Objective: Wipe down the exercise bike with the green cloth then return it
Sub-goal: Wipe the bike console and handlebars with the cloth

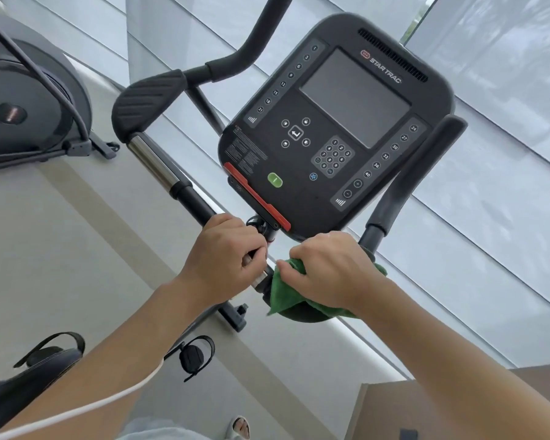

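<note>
Right grip (327,268) clutches green cloth (286,296); left grip (227,255) wraps handlebar (191,198).

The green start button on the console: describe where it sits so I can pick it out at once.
Find the black console with the dark screen above the handlebars. Go to its lower edge, just beside the red strip and below the arrow keys. The green button there is an oval, the only green key on the panel.

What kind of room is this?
Probably a gym or fitness room: an exercise bike with a button console, a second workout machine beside it, and a green cloth wiping the handlebar.
</note>
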A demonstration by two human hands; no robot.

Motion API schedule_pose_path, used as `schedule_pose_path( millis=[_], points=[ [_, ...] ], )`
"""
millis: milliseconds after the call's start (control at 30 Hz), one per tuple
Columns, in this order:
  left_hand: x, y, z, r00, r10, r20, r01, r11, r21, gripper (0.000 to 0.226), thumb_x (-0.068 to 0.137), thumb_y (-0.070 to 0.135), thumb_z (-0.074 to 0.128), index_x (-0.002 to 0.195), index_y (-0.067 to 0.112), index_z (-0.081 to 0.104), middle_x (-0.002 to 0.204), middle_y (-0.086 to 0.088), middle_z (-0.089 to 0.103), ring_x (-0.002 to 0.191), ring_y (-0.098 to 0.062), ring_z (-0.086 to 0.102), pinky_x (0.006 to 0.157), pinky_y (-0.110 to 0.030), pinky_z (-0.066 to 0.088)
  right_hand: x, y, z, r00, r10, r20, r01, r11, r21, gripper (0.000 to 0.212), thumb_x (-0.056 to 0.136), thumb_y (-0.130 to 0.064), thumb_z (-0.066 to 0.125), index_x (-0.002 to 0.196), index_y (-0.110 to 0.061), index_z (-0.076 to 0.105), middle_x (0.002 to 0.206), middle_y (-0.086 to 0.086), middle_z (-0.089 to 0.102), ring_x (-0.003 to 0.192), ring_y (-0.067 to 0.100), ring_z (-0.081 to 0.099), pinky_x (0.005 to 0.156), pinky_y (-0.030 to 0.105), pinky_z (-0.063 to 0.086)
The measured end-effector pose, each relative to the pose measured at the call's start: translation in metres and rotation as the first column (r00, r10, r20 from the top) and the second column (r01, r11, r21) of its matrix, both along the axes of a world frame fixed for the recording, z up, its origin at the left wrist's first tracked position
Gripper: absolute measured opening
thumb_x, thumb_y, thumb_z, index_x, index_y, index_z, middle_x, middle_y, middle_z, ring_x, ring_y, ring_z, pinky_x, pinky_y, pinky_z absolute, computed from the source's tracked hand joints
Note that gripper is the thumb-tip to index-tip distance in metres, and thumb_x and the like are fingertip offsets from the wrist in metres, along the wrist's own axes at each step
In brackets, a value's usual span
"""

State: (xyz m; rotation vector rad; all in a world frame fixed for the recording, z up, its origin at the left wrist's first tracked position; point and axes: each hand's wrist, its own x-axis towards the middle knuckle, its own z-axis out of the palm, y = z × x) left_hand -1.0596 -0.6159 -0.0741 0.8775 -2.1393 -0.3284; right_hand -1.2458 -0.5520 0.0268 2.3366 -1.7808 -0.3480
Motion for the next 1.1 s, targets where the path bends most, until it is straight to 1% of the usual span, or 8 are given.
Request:
schedule_pose_path(
  millis=[200, 433, 567, 700, 800, 900, 1000, 1100],
  points=[
    [0.000, 0.000, -0.002, 1.000, 0.012, 0.024, -0.012, 1.000, -0.008, 0.031, 0.099, 0.023, 0.048, 0.071, 0.019, 0.061, 0.063, 0.006, 0.051, 0.069, -0.019, 0.048, 0.093, -0.035, 0.042, 0.008, -0.022, 0.004, 0.993, -0.120, 0.023, 0.115, 0.984, 0.135, 0.055, 0.096, -0.052, 0.040, 0.056, -0.015, 0.040, 0.052, 0.002, 0.042, 0.052, 0.023, 0.042, 0.053, 0.033, 0.040],
    [0.003, -0.001, -0.003, 0.998, -0.021, 0.066, 0.019, 0.999, 0.025, 0.034, 0.101, 0.028, 0.045, 0.073, 0.020, 0.062, 0.068, 0.006, 0.058, 0.075, -0.019, 0.053, 0.095, -0.031, 0.040, 0.006, 0.017, -0.021, 1.000, 0.002, 0.026, 0.006, 0.954, -0.300, 0.055, 0.102, -0.043, 0.041, 0.054, -0.020, 0.047, 0.050, -0.006, 0.046, 0.051, 0.022, 0.045, 0.069, 0.040, 0.044],
    [0.004, -0.001, -0.003, 0.997, -0.031, 0.065, 0.030, 0.999, 0.026, 0.033, 0.101, 0.028, 0.045, 0.074, 0.021, 0.063, 0.069, 0.008, 0.058, 0.075, -0.017, 0.052, 0.095, -0.031, 0.040, 0.014, 0.046, -0.030, 0.987, 0.050, 0.150, 0.024, 0.890, -0.456, 0.033, 0.104, -0.038, 0.051, 0.081, -0.021, 0.069, 0.083, -0.008, 0.069, 0.085, 0.019, 0.066, 0.088, 0.042, 0.045],
    [0.002, -0.003, -0.003, 0.997, -0.020, 0.069, 0.019, 1.000, 0.017, 0.033, 0.101, 0.026, 0.045, 0.073, 0.021, 0.061, 0.068, 0.007, 0.056, 0.073, -0.018, 0.052, 0.093, -0.034, 0.040, 0.016, 0.062, -0.033, 0.991, 0.055, 0.122, -0.004, 0.922, -0.387, 0.032, 0.103, -0.040, 0.050, 0.114, -0.019, 0.070, 0.117, -0.004, 0.069, 0.117, 0.024, 0.063, 0.106, 0.047, 0.041],
    [0.002, -0.002, -0.003, 0.997, -0.024, 0.069, 0.024, 1.000, 0.006, 0.032, 0.102, 0.026, 0.045, 0.074, 0.021, 0.061, 0.068, 0.007, 0.055, 0.073, -0.018, 0.051, 0.092, -0.036, 0.041, 0.012, 0.038, -0.026, 0.990, 0.022, 0.138, 0.023, 0.949, -0.313, 0.038, 0.101, -0.049, 0.045, 0.080, -0.024, 0.065, 0.081, -0.007, 0.064, 0.080, 0.021, 0.059, 0.092, 0.043, 0.043],
    [0.002, -0.001, -0.001, 0.998, -0.011, 0.056, 0.011, 1.000, -0.003, 0.032, 0.101, 0.026, 0.046, 0.074, 0.021, 0.061, 0.067, 0.008, 0.054, 0.072, -0.017, 0.049, 0.090, -0.037, 0.042, 0.016, 0.007, -0.020, 0.999, -0.030, 0.033, 0.036, 0.971, -0.236, 0.055, 0.098, -0.047, 0.038, 0.050, -0.020, 0.037, 0.046, -0.004, 0.034, 0.046, 0.020, 0.033, 0.064, 0.036, 0.032],
    [0.001, 0.000, 0.000, 0.999, -0.004, 0.040, 0.005, 1.000, -0.013, 0.030, 0.100, 0.025, 0.047, 0.074, 0.021, 0.061, 0.067, 0.010, 0.053, 0.071, -0.016, 0.047, 0.089, -0.038, 0.043, 0.017, 0.000, -0.022, 0.999, -0.006, 0.049, 0.018, 0.968, -0.250, 0.055, 0.095, -0.041, 0.039, 0.046, -0.019, 0.026, 0.041, -0.004, 0.023, 0.040, 0.019, 0.022, 0.060, 0.034, 0.025],
    [0.002, 0.002, 0.000, 0.999, 0.000, 0.035, 0.000, 1.000, -0.016, 0.030, 0.100, 0.025, 0.047, 0.073, 0.021, 0.059, 0.066, 0.010, 0.052, 0.070, -0.015, 0.045, 0.088, -0.037, 0.043, 0.016, 0.004, -0.025, 0.984, 0.058, 0.169, 0.015, 0.915, -0.402, 0.053, 0.093, -0.035, 0.048, 0.046, -0.021, 0.030, 0.042, -0.005, 0.029, 0.042, 0.021, 0.030, 0.061, 0.034, 0.030]
  ],
)
